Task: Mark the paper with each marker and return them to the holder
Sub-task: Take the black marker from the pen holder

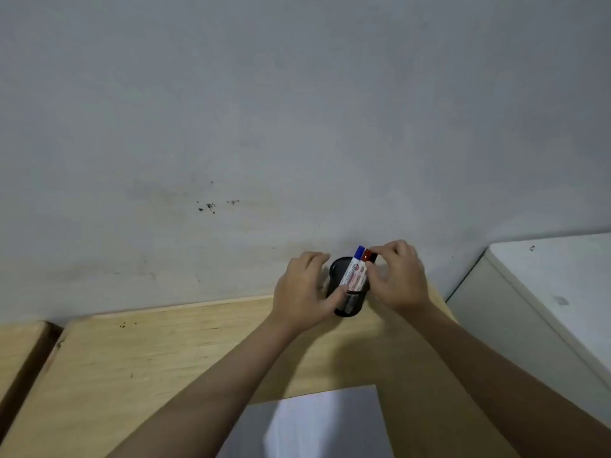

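Note:
A black round holder (338, 268) stands on the wooden table (165, 358) against the wall. Three markers lean in it: one with a blue cap (358, 252), one with a red cap (366, 256) and one with a black cap (373, 257). My left hand (302, 289) wraps around the holder's left side, thumb on its front. My right hand (398, 276) pinches the black-capped marker at its top, fingers closed on the cap. A white sheet of paper (314, 424) lies at the table's near edge, between my forearms.
A grey wall (297, 127) with dark specks rises right behind the holder. A white cabinet (545, 292) stands to the right of the table. A second wooden board (16, 352) lies at the left, past a gap.

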